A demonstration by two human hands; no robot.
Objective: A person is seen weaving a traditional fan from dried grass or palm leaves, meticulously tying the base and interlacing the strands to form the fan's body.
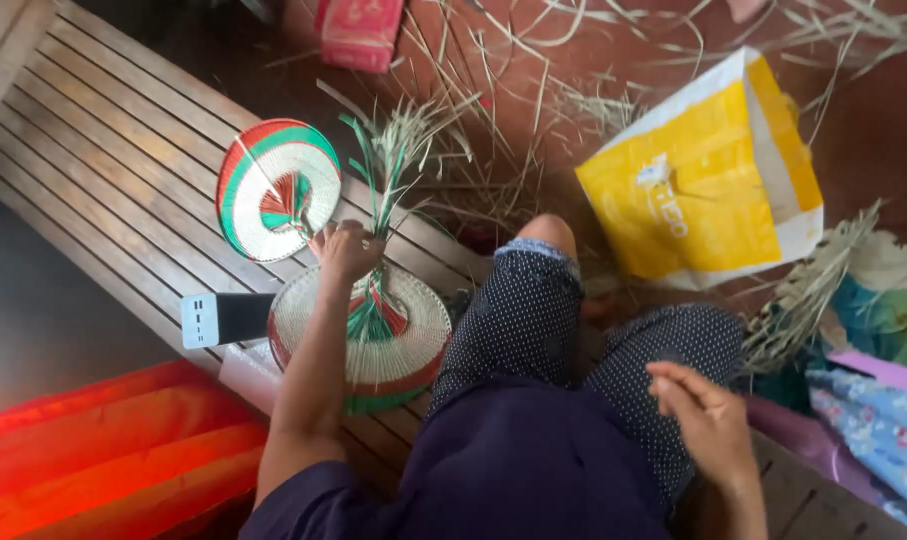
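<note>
Broadly, items run from largest to smallest.
Slatted bench (103,180): dark wooden boards crossing the left half of the scene; the woven pieces lie on it.
Yellow sack (703,180): yellow and white bag lying on the red floor at far right.
Orange cloth (103,450): folded fabric at near left, below the bench edge.
Loose straw (533,100): dry strips scattered on the floor beyond the bench.
Stacked woven fans (373,335): round cream discs with red and green rims, piled at the bench's near edge, just left of the person's knee.
Single woven fan (278,188): same pattern, lying apart, farther and to the left.
Strand bundle (388,165): green and pale strips rising from the top fan's centre, fanning out far of the fist.
Phone (223,318): dark slab with a white end, touching the stack's left rim.
Left hand (348,250): closed in a fist around the strand bundle at its base.
Right hand (708,415): empty, fingers loosely half-open above the right thigh.
Step in hand: judged as gathering the loose ends into a handle.
Next move: likely calls for the right hand to bind or twist the gripped strands.
</note>
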